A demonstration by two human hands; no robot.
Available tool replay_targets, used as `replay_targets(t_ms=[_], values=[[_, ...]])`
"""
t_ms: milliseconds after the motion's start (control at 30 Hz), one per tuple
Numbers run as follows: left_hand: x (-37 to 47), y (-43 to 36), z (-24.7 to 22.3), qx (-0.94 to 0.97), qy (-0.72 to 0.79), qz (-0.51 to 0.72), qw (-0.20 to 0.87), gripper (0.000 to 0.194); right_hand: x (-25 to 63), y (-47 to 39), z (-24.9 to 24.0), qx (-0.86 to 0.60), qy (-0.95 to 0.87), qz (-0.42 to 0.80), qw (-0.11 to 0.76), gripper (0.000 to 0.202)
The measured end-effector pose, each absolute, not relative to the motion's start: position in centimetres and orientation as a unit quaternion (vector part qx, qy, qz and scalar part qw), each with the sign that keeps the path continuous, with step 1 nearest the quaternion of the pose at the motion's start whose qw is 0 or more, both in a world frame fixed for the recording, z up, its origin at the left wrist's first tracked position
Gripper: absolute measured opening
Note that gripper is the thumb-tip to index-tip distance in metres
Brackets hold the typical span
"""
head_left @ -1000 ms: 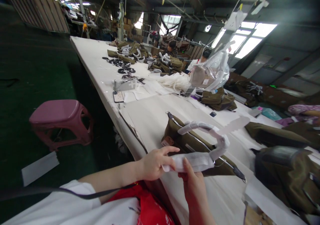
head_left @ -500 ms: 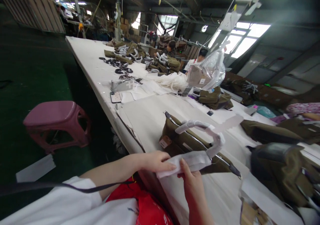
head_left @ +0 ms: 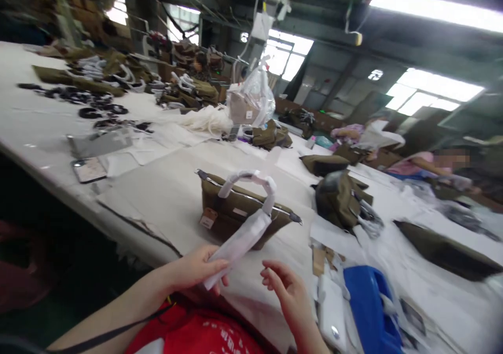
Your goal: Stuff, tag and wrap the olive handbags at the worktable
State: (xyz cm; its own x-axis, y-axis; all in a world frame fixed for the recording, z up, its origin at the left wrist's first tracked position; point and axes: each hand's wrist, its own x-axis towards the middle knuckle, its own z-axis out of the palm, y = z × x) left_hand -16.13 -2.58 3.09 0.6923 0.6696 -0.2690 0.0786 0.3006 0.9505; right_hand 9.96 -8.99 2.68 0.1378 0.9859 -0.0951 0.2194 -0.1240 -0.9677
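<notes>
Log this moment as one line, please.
left hand: gripping white wrapping | right hand: free, beside it | olive bag: upright on table, white-wrapped handle raised

Head view, looking forward and down, tilted.

The olive-green handbag (head_left: 226,222) has a matt cloth body, with a shiny silver metal zip (head_left: 281,209) and smooth, dark, leather-like end tabs (head_left: 203,175). The arched white handle wrapping (head_left: 271,186) looks papery, matt and lightly creased; the long white sheath (head_left: 241,241) looks equally thin and soft. The small brown rectangular tag (head_left: 208,218) resembles matt card. Smooth, dull off-white paper appears to cover the tabletop (head_left: 145,197). The clear bulging bag (head_left: 265,97) is glossy, crinkled plastic; the blue moulded object (head_left: 363,296) is smooth plastic with a soft sheen.
</notes>
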Motion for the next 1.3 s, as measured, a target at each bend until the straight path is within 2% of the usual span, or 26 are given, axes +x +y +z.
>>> replay_targets(t_ms=[133,200,233,267,400,533,700,800,1000,1067,1167,1233,1300], values=[[-15.6,-2.0,2.4,0.565,0.343,0.171,0.731,0.050,21.5,-14.3,4.1,-0.765,-0.379,0.213,0.474,0.051],[-15.4,-1.7,2.2,0.578,0.344,0.155,0.723,0.051,28.0,-17.2,4.8,-0.841,-0.286,0.073,0.453,0.053],[-15.3,-1.6,2.1,0.588,0.346,0.149,0.716,0.051,30.9,-18.5,5.1,-0.878,-0.242,0.021,0.412,0.052],[-15.2,-1.5,2.1,0.596,0.349,0.142,0.709,0.052,33.4,-19.6,5.2,-0.897,-0.211,0.008,0.389,0.050],[-14.8,-1.6,2.0,0.609,0.378,0.123,0.686,0.056,39.0,-22.4,3.8,-0.905,-0.181,0.096,0.374,0.032],[-14.5,-1.7,1.7,0.605,0.389,0.122,0.684,0.059,39.4,-22.7,1.5,-0.866,-0.192,0.177,0.425,0.043],[-14.3,-1.5,1.8,0.603,0.386,0.122,0.688,0.059,38.7,-23.8,1.9,-0.843,-0.196,0.142,0.480,0.049],[-14.2,-1.4,2.2,0.592,0.395,0.132,0.690,0.056,38.0,-25.7,2.7,-0.849,-0.190,0.125,0.477,0.050],[-13.6,-1.4,2.9,0.591,0.369,0.126,0.706,0.052,36.1,-28.4,1.2,-0.846,-0.090,0.238,0.468,0.050],[-13.3,-1.5,3.1,0.580,0.373,0.132,0.712,0.051,36.0,-28.4,0.6,-0.859,-0.077,0.240,0.446,0.044],[-13.1,-1.3,3.4,0.574,0.371,0.141,0.716,0.053,36.6,-28.6,0.8,-0.911,-0.069,0.196,0.357,0.026],[-13.1,-1.3,3.4,0.577,0.365,0.149,0.715,0.054,36.9,-28.9,1.8,-0.947,-0.064,0.122,0.292,0.022],[-13.2,-1.3,3.4,0.578,0.359,0.156,0.716,0.055,36.7,-28.5,2.9,-0.959,-0.095,0.020,0.265,0.023]])
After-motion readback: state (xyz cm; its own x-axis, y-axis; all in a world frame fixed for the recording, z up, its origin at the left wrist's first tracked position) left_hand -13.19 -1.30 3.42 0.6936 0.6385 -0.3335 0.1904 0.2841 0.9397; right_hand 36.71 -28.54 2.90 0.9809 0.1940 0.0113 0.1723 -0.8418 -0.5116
